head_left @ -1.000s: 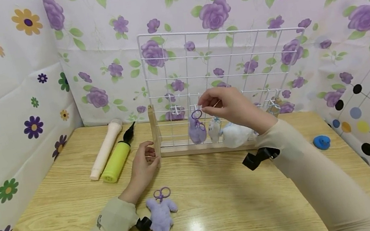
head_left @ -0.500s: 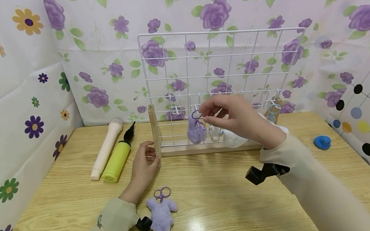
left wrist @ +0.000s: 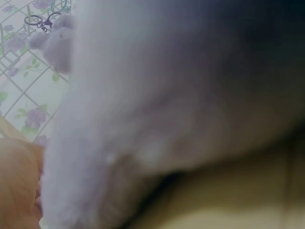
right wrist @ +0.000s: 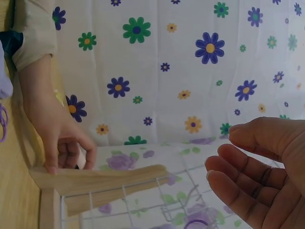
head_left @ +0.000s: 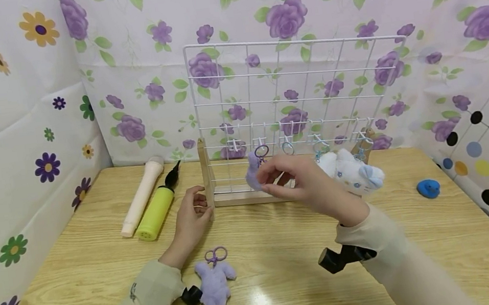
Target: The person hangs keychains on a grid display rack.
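My left hand (head_left: 191,215) holds the wooden end post (head_left: 205,173) of a white wire grid rack (head_left: 237,101), thumb at its front. My right hand (head_left: 296,179), relaxed with nothing between the fingers in the right wrist view (right wrist: 259,176), is in front of a lavender plush keychain (head_left: 253,172). That keychain hangs by its purple ring (head_left: 261,151) from a rack hook and is partly hidden by the hand. A white plush keychain (head_left: 350,172) with blue ears hangs farther right. Another lavender plush keychain (head_left: 214,286) lies on the table beside my left wrist, large and blurred in the left wrist view.
A yellow-green hand pump (head_left: 156,213) with a black nozzle and a pale pink tube-shaped object (head_left: 142,196) lie left of the rack. A small blue duck-like toy (head_left: 428,188) sits at the right of the wooden table (head_left: 287,265). Patterned cloth walls stand around it.
My right hand has drawn away from the purple ring and moved down in front of the hanging lavender plush. The white plush at right now shows. My left hand has stayed put.
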The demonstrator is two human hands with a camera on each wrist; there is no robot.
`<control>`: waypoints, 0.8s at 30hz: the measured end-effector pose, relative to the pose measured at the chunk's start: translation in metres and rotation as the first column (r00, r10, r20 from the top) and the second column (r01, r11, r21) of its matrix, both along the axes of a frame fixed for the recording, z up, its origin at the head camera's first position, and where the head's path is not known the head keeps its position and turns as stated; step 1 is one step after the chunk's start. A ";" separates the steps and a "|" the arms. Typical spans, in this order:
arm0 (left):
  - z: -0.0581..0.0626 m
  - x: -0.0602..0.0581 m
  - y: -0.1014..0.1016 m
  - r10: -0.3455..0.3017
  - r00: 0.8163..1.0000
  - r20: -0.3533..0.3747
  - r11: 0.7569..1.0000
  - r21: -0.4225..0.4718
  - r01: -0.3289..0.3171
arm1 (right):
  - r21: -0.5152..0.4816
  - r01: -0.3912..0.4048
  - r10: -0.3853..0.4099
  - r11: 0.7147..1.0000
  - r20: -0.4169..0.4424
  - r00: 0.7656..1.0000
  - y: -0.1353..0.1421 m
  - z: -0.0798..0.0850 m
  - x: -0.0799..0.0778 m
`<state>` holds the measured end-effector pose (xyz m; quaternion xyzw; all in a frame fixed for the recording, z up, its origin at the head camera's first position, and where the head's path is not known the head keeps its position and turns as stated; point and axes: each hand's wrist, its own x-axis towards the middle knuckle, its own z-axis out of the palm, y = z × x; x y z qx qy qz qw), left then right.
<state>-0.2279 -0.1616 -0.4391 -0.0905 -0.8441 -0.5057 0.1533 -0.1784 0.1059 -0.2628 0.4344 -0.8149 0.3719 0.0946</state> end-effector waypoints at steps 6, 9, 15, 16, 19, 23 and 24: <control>0.001 0.000 0.000 -0.005 1.000 0.012 1.000 0.007 0.005 | -0.002 -0.002 0.002 1.000 0.061 0.998 -0.009 -0.016 0.005; 0.001 0.001 0.000 -0.004 1.000 0.016 1.000 0.007 0.004 | -0.004 -0.007 0.007 1.000 0.087 0.996 -0.013 -0.023 0.006; 0.001 0.001 0.000 -0.004 1.000 0.005 1.000 0.002 0.004 | -0.002 -0.030 0.030 1.000 0.109 0.994 -0.023 -0.041 0.007; 0.001 0.001 0.000 -0.005 1.000 0.002 1.000 0.002 0.005 | 0.006 -0.033 0.032 0.999 0.115 0.993 -0.024 -0.045 0.006; 0.001 0.001 0.000 -0.009 1.000 -0.003 1.000 -0.001 0.009 | 0.031 -0.041 0.036 0.999 0.150 0.988 -0.028 -0.055 0.006; 0.002 0.002 0.000 -0.006 1.000 0.000 1.000 0.000 0.006 | 0.063 -0.059 0.046 0.996 0.195 0.980 -0.035 -0.068 0.004; 0.002 0.002 0.000 -0.004 1.000 0.001 1.000 0.001 0.004 | 0.071 -0.065 0.049 0.995 0.208 0.977 -0.037 -0.072 0.003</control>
